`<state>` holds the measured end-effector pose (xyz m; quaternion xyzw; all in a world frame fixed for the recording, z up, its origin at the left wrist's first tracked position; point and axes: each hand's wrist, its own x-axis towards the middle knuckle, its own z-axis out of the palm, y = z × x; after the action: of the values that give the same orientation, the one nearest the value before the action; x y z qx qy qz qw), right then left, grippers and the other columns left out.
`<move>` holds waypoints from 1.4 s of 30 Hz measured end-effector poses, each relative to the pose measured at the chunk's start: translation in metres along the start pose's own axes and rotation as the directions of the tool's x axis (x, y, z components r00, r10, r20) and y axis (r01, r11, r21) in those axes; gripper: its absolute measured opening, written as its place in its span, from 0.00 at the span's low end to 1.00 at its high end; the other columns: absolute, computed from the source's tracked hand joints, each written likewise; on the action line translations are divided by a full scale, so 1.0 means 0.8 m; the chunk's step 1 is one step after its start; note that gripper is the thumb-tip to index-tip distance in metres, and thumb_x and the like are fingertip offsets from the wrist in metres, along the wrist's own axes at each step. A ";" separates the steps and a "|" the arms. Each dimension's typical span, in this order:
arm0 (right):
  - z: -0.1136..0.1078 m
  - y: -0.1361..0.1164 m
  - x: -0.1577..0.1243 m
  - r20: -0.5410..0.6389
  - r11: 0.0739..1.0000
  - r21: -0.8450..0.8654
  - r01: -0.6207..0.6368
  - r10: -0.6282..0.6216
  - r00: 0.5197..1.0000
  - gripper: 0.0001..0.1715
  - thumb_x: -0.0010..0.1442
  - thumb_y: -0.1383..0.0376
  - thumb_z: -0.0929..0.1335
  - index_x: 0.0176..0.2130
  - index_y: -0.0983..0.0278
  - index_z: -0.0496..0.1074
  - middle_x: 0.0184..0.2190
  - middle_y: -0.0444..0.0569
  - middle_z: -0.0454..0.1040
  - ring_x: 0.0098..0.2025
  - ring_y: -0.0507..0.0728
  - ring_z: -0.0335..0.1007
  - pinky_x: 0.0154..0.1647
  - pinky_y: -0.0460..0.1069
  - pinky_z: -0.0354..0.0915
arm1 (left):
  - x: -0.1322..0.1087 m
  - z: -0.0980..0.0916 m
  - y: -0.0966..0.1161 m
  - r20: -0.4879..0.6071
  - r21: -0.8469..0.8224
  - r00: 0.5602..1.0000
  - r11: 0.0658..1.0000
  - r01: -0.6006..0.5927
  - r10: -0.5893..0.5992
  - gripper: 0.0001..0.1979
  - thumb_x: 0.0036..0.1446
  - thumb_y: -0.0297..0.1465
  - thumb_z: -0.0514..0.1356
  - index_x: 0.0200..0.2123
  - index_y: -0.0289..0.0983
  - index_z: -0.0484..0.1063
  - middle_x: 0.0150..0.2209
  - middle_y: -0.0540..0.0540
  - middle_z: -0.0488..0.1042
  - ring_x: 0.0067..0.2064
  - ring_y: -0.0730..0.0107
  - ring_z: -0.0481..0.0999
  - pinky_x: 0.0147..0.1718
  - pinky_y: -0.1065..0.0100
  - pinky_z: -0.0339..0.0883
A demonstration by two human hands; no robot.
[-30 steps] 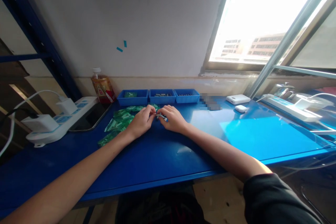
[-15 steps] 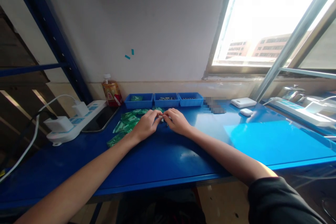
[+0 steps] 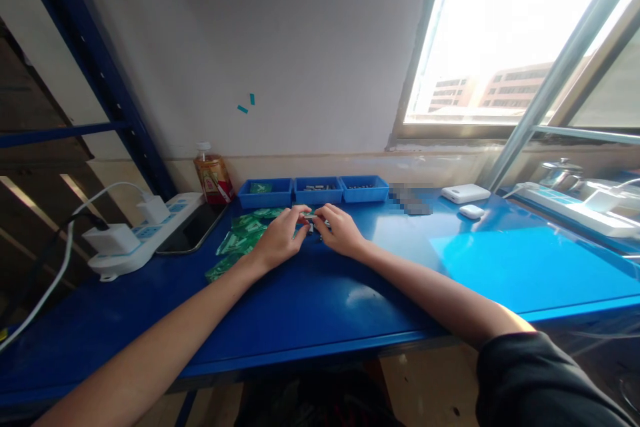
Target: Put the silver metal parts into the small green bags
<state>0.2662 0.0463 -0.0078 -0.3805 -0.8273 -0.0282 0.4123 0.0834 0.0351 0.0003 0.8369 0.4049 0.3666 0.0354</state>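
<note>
My left hand (image 3: 281,237) and my right hand (image 3: 339,232) meet over the middle of the blue table. Their fingers are closed around a small pale piece (image 3: 309,217), which spans the gap between the fingertips. It is too small to name. Just below the fingers lie tiny metallic and dark parts (image 3: 311,228), partly covered by the hands. A spread of shiny green packets (image 3: 243,239) lies on the table beside my left hand. Behind the hands stand three blue bins: one with a green packet (image 3: 265,199), one with metal pieces (image 3: 318,197), one with small dark parts (image 3: 365,195).
A drink bottle (image 3: 213,175), a phone (image 3: 193,232) and a white power strip (image 3: 150,240) with plugs stand at the left. To the right are a white box (image 3: 465,193), a small white case (image 3: 471,211) and another power strip (image 3: 575,210). A wall rises behind the bins.
The fingertips have drawn slightly apart, and the pale piece between them shows more clearly. The green packets and bins are unchanged.
</note>
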 end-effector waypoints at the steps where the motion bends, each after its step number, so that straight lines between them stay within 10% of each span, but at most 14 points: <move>1: 0.001 0.000 0.000 0.003 1.000 0.018 0.000 0.000 1.000 0.10 0.64 0.62 0.60 0.37 0.64 0.67 0.33 0.49 0.70 0.34 0.53 0.66 0.36 0.46 0.61 | 0.000 0.000 0.000 -0.003 0.004 1.000 1.000 -0.006 0.006 0.14 0.61 0.33 0.52 0.49 0.37 0.62 0.41 0.44 0.71 0.44 0.65 0.73 0.46 0.64 0.66; 19: -0.003 -0.004 0.000 0.016 0.986 -0.155 0.064 -0.062 0.998 0.15 0.66 0.62 0.58 0.35 0.64 0.70 0.31 0.50 0.73 0.36 0.55 0.66 0.41 0.48 0.60 | -0.001 -0.001 0.008 0.011 0.021 1.000 1.000 -0.016 0.016 0.15 0.63 0.33 0.48 0.52 0.37 0.61 0.45 0.42 0.72 0.46 0.63 0.72 0.47 0.63 0.65; 35: -0.008 -0.002 0.000 0.041 0.979 -0.074 0.190 -0.188 0.981 0.10 0.64 0.62 0.60 0.38 0.63 0.68 0.33 0.50 0.72 0.37 0.55 0.66 0.42 0.50 0.61 | 0.002 0.000 0.014 0.069 0.067 0.996 0.996 0.051 -0.056 0.19 0.66 0.35 0.42 0.28 0.39 0.66 0.27 0.48 0.74 0.33 0.65 0.73 0.37 0.65 0.63; 42: -0.003 0.021 0.016 0.013 0.989 -0.134 0.063 -0.062 0.998 0.17 0.66 0.60 0.58 0.32 0.64 0.69 0.29 0.50 0.72 0.34 0.55 0.67 0.39 0.48 0.60 | -0.001 0.012 0.006 0.127 0.054 0.989 0.996 0.068 -0.075 0.17 0.65 0.38 0.45 0.48 0.38 0.68 0.42 0.45 0.76 0.46 0.60 0.73 0.46 0.61 0.65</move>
<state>0.2741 0.0649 -0.0020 -0.3815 -0.8368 -0.0952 0.3811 0.0924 0.0337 -0.0059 0.8445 0.4405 0.3000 0.0537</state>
